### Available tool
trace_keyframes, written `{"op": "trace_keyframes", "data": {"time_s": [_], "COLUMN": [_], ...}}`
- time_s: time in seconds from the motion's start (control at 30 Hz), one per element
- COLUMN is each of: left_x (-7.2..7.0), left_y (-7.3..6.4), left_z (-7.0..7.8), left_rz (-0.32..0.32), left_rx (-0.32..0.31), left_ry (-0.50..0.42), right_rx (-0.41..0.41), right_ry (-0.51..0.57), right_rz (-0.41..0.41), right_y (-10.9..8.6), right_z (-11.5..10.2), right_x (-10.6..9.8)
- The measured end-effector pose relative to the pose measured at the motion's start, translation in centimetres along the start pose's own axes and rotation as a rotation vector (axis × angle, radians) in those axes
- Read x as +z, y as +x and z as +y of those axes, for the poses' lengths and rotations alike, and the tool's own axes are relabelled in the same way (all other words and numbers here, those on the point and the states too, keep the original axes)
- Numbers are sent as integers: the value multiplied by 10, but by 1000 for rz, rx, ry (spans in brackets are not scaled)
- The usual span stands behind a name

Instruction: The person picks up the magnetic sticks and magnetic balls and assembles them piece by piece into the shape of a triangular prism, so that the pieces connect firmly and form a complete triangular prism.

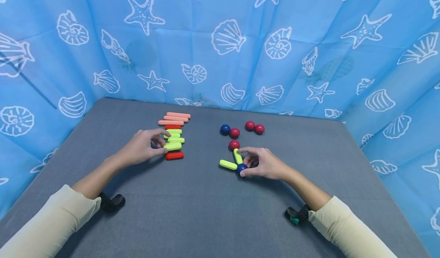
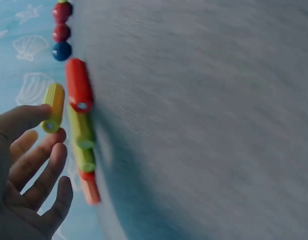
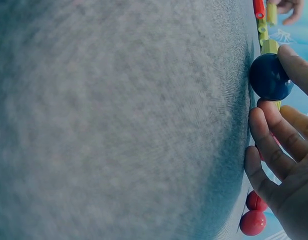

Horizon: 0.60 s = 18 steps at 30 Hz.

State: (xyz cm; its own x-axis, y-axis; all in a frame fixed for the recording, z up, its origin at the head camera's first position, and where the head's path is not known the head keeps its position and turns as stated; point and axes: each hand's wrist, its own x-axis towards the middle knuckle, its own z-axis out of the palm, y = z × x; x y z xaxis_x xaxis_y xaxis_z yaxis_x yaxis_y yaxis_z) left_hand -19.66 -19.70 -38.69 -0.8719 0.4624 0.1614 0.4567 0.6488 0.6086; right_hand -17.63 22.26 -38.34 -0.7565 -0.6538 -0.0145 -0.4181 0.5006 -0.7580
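Note:
My left hand [image 1: 146,146] pinches a short yellow-green stick [image 2: 54,107] between thumb and fingertip, raised slightly over a column of sticks. Around it lie more yellow-green sticks [image 1: 176,140], a red stick [image 1: 174,155] nearer me and another red stick [image 1: 173,127] farther off. In my right hand [image 1: 262,163], thumb and fingers grip a dark blue ball [image 3: 271,77]. Two yellow-green sticks meet that ball: one stick [image 1: 228,164] points left, the other stick [image 1: 238,156] points away from me, and my index fingertip touches its far end. A red ball [image 1: 234,145] sits just beyond.
Three salmon-coloured sticks [image 1: 171,123] lie at the far end of the column. Behind my right hand are a blue ball [image 1: 225,129] touching a red ball [image 1: 235,132], and a pair of red balls [image 1: 249,125]. A blue shell-print curtain [image 1: 206,52] surrounds the grey table [image 1: 206,220].

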Motion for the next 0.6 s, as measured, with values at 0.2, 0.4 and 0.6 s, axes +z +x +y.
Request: {"op": "trace_keyframes", "data": {"time_s": [0.2, 0.4, 0.6], "left_x": [12, 42, 70], "left_y": [19, 47, 70], "left_z": [22, 47, 68], "left_rz": [40, 7, -35], "left_rx": [32, 36, 32], "left_ry": [-105, -180, -177], "right_rx": [-8, -6, 15], "right_ry": [4, 4, -12], "right_rz": [3, 1, -9], "right_y": [0, 0, 1], "right_z": [0, 0, 1], "right_x": [0, 0, -1]}}
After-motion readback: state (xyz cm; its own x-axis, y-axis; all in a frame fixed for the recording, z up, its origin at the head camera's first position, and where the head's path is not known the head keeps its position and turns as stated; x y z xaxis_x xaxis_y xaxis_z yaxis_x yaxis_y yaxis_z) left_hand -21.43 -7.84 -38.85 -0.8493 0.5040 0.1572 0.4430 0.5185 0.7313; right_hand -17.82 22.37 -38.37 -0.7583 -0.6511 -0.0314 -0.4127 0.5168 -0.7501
